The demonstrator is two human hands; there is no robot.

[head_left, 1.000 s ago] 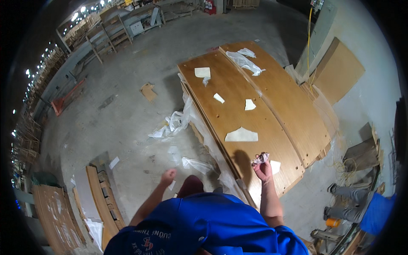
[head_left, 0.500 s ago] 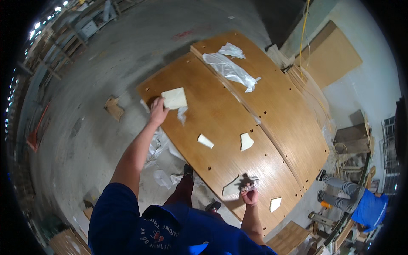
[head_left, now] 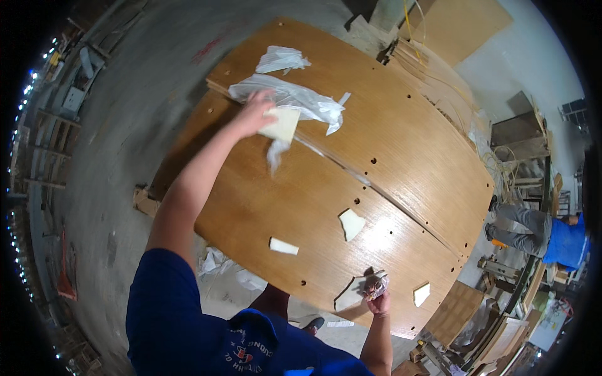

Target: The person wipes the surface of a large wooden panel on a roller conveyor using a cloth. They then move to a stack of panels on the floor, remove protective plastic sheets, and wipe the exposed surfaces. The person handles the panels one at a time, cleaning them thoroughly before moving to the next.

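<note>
Two broad brown wooden panels are laid side by side, a near panel [head_left: 251, 200] and a far panel [head_left: 389, 106], with a narrow seam between them. Both are pierced by small dark holes, and glare is reflected from the near one. On the far panel, a small crumpled white plastic sheet [head_left: 282, 59] and a larger plastic sheet [head_left: 316, 108] are spread, the latter near the seam. Across the near panel, flat cream pieces are scattered, well apart: a narrow strip [head_left: 284, 245], a wedge-shaped piece [head_left: 352, 224], a small four-sided piece [head_left: 421, 294] and a wider piece [head_left: 350, 294], partly shadowed, near the edge.
</note>
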